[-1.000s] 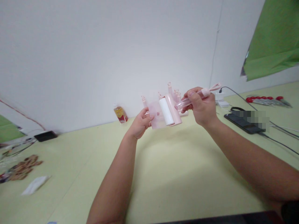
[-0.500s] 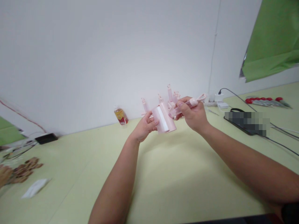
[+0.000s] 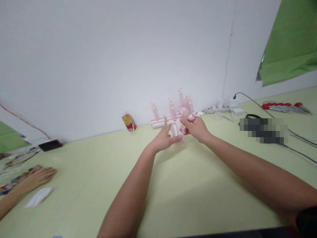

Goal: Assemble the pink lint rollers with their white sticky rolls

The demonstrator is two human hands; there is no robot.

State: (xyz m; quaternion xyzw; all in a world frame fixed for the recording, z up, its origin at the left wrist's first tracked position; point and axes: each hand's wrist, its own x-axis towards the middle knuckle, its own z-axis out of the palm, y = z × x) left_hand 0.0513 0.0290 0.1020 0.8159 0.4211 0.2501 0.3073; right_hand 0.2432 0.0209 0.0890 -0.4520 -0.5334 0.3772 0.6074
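Observation:
A pink lint roller [image 3: 178,134] with a white roll is held far out over the pale green table [image 3: 173,185], close to the wall. My left hand [image 3: 165,139] cups the roller's head from the left and below, fingers curled round it. From the right, my right hand [image 3: 196,128] grips the roller's pink handle. Just behind both hands, several more pink lint rollers [image 3: 173,112] stand and lie in a cluster against the wall. The held roller is partly hidden by my fingers.
A small bottle with a red label [image 3: 128,122] stands by the wall. At right lie a power strip [image 3: 224,108], cables and red-handled tools [image 3: 282,106]. Another person's hand [image 3: 34,177] rests at the left edge beside a white packet [image 3: 39,197] and a black device [image 3: 49,144].
Both my hands moved forward and down toward the cluster of rollers, carrying the roller with them. Another person's hand has come in at the left edge.

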